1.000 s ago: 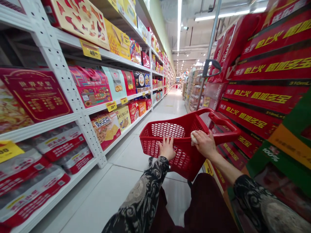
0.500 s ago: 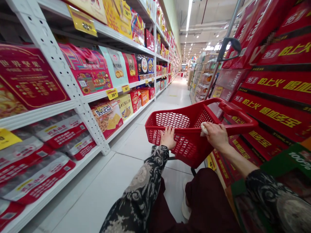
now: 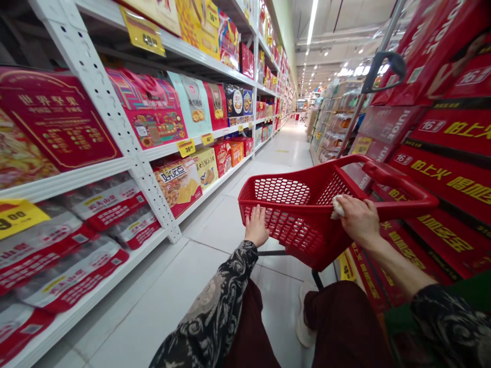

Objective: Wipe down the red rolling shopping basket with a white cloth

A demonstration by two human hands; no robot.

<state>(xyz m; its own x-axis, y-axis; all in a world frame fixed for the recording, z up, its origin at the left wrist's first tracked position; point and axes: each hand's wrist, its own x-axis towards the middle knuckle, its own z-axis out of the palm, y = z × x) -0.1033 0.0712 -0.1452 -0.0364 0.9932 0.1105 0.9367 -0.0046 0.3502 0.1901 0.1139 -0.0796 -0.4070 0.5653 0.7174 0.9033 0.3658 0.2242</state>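
A red plastic shopping cart [image 3: 318, 240] with perforated sides stands in front of me, its handle toward the right. My left hand [image 3: 257, 228] rests against the near side of the basket toward its left end, palm down and fingers stretched out, holding nothing. My right hand [image 3: 358, 220] is closed on a crumpled white cloth [image 3: 337, 207], pressed on the basket's rim close to the handle end. Whether the white piece is fabric or paper I cannot tell. The basket's interior shows no goods in the visible part.
White shelving [image 3: 151, 220] with boxed snacks and packs of bottles runs along the left. Stacked red drink cartons [image 3: 441, 174] rise close on the right, beside a metal pole with a grey bracket [image 3: 384, 71]. The tiled floor [image 3: 153, 296] stretches down the aisle.
My left hand has slid leftward along the cart's near side. The right hand with the white cloth stays at the rim. The whole view has shifted slightly, moving the scene to the right.
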